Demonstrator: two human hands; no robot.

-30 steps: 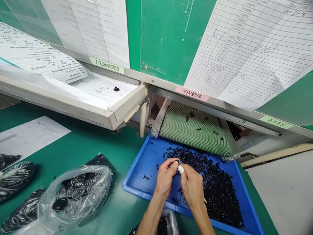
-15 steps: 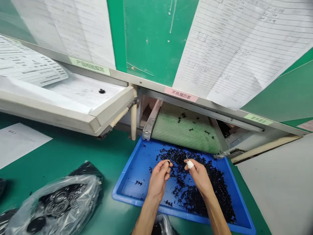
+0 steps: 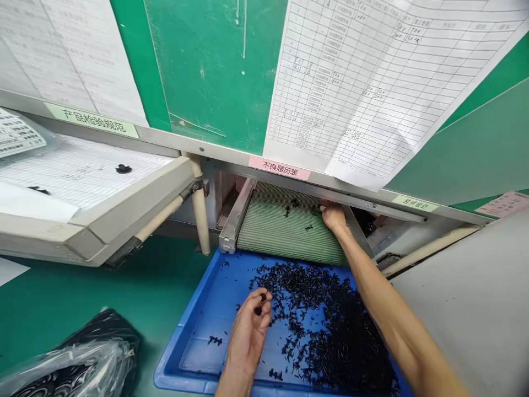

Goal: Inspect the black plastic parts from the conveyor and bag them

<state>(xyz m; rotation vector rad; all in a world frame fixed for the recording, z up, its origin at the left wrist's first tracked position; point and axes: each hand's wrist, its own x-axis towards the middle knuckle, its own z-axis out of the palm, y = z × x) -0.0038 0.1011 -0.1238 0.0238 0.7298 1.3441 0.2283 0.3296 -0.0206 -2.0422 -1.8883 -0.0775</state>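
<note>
My left hand [image 3: 250, 328] hovers over the blue tray [image 3: 198, 353], fingers curled around a small round black part [image 3: 263, 297]. Another dark bit shows lower between those fingers. Far forward, my right hand [image 3: 333, 216] reaches over the green conveyor belt [image 3: 281, 226], under the panel's lower edge. Its fingers are closed, one with a white wrap [image 3: 322, 208]. A blurred dark piece [image 3: 316, 210] is at their tips; whether they grip it is unclear. Several small black parts [image 3: 295, 202] lie on the belt. Many black pieces [image 3: 351, 336] are heaped in the tray.
A green panel [image 3: 215, 71] with paper sheets stands ahead above the belt. At left a slanted shelf [image 3: 136, 198] holds papers and a black part [image 3: 123, 169]. A clear plastic bag [image 3: 95, 358] with black rings lies on the green table [image 3: 165, 298]. A pale surface [image 3: 463, 309] borders the right.
My right hand has moved from above the tray forward onto the belt. My left hand stays over the tray with its black part. The camera view has shifted right.
</note>
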